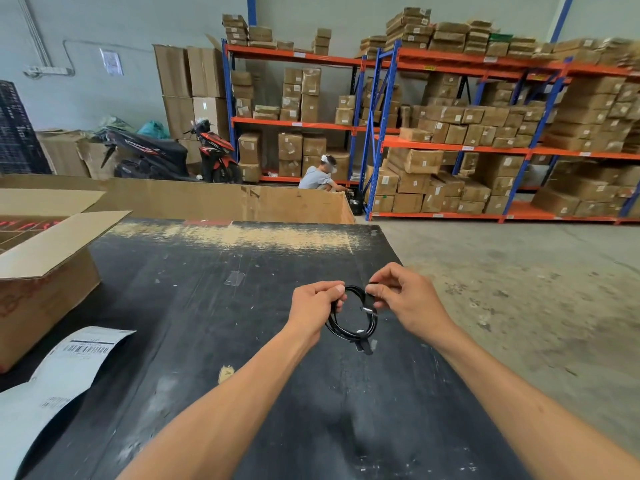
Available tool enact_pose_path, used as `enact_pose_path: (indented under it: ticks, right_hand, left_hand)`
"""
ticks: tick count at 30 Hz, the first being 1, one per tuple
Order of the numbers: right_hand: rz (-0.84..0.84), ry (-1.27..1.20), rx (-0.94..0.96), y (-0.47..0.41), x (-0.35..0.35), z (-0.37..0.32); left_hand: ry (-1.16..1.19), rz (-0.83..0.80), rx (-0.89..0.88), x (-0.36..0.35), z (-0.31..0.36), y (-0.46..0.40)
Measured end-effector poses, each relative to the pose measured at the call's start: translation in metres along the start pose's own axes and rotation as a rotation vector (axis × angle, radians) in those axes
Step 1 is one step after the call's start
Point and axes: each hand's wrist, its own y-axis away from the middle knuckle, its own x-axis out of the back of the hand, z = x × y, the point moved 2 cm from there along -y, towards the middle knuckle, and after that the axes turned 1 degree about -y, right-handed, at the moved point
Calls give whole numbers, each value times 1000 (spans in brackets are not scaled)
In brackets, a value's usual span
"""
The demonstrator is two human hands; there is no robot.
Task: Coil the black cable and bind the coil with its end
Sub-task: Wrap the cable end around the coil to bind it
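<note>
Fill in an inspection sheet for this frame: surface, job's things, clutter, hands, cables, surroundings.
Surface: black table top, scuffed, worn pale along the far edge.
Job's things: black cable already in a round coil, held above the table; one connector end hangs below the coil.
Clutter: open cardboard box at left; printed label sheet at the near left edge; scrap of clear tape mid-table.
Hands: left hand grips the coil's left side; right hand pinches the cable at the coil's upper right.
Cables: nothing seen besides the coil.
Surroundings: racking with cartons, parked scooter, a crouching person.
</note>
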Motion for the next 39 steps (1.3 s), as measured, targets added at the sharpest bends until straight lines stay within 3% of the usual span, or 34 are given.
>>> enact_pose_path:
  ticks: [4,10,15,20,27,35,39]
  right_hand:
    - [-85,-44,-58,-1,-6,4]
    - [-175,75,34,0,-3,-1]
    - [-10,269,122,0,-4,3]
    - [104,535,464,5,-8,6]
    - [163,519,566,8,-10,11]
    - [184,515,571,11,-10,6]
    - [204,430,434,7,-13,2]
  left_hand:
    - [-23,-14,-4,-4,2,3]
    - [-58,-1,-21,-5,5,2]
    - [-58,-3,-18,-7,6,4]
    - [50,-26,71,-14,6,8]
    - [180,-107,268,-21,10,10]
    - [208,-58,243,-21,14,14]
    - [154,4,116,-20,14,15]
